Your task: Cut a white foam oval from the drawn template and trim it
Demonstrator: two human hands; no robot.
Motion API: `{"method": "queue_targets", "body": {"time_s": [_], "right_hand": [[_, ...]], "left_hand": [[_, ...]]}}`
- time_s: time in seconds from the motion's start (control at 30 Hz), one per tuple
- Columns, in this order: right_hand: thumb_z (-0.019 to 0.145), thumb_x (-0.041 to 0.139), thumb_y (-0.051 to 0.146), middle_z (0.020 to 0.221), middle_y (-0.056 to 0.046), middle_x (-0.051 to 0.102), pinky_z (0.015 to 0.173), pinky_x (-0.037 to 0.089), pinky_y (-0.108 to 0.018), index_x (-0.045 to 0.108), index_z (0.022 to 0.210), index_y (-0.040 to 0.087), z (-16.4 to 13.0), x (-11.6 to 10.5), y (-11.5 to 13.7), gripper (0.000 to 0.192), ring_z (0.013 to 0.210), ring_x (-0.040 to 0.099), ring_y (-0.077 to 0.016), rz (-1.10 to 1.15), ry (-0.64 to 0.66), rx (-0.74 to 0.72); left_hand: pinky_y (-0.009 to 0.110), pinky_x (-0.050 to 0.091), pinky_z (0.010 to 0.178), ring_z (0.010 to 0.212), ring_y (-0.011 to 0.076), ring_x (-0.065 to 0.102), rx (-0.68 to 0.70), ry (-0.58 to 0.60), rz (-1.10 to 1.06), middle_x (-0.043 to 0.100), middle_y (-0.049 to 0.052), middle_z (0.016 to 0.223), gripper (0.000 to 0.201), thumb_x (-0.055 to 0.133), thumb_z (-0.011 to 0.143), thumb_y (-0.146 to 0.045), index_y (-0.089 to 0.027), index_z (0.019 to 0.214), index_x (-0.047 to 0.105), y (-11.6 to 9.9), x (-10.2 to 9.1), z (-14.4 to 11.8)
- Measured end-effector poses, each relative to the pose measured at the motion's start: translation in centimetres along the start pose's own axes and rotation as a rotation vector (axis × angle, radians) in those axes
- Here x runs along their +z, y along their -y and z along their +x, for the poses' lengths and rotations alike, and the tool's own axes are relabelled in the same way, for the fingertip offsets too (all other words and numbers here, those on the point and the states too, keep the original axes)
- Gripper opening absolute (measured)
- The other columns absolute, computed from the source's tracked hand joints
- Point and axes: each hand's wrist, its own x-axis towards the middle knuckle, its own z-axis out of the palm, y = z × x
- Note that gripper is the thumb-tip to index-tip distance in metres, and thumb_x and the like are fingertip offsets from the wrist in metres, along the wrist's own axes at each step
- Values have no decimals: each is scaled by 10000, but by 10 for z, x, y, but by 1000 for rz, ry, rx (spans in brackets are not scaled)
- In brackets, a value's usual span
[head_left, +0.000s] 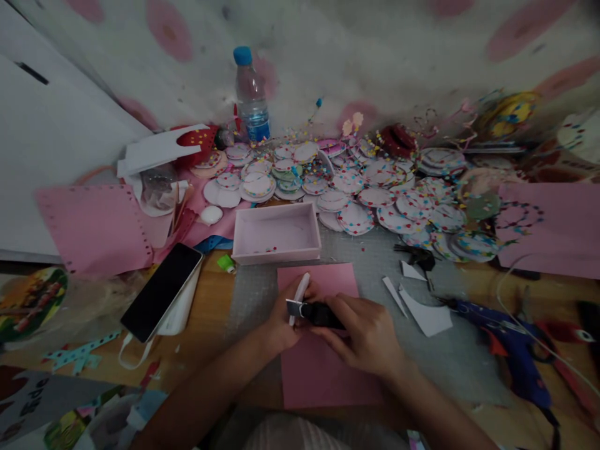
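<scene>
My left hand is closed on a narrow white piece, which stands up slantwise. In my right hand is a black-handled tool with a flat silver end. This metal end lies across the white piece, close to the left fingers; the frame is too dim to show whether they touch. Beneath both hands lies a pink sheet. Just beyond it stands an open pale pink box.
Many beaded white discs are heaped at the back, near a water bottle. On the right lie white paper scraps and a blue glue gun. A phone rests on the left. Pink sheets stand at both sides.
</scene>
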Motion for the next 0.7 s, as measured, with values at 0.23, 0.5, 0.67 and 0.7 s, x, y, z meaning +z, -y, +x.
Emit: {"method": "queue_targets", "body": {"time_s": [0.23,0.5,0.67,0.7], "right_hand": [[940,454,494,685,-44,661,549,378,-265,594,888,173,-2,2,2,354,591,615,-168,11,-8,-7],[936,455,496,662,-40,656,526,362,-259,598,888,173,-1,2,-7,357,571,616,-164,3,-65,54],[946,435,471,619,-38,646,496,342,-252,594,908,174,0,-5,-17,339,529,598,-160,-26,-148,151],[947,428,474,623,-40,647,499,346,-252,592,911,174,0,-4,-16,344,530,596,-160,-6,-141,132]], "left_hand": [[197,64,319,304,26,221,29,-21,8,340,-65,435,356,568,815,-378,-179,571,402,-1,5,-3],[192,71,316,282,34,180,-6,12,8,318,-73,372,383,557,821,-428,-179,562,425,1,3,-4],[187,87,303,263,54,150,-34,62,3,256,-81,341,412,491,857,-450,-199,552,372,-5,2,-7],[188,83,302,263,53,149,-25,58,4,255,-84,345,409,500,852,-452,-199,556,374,-5,1,-6]]}}
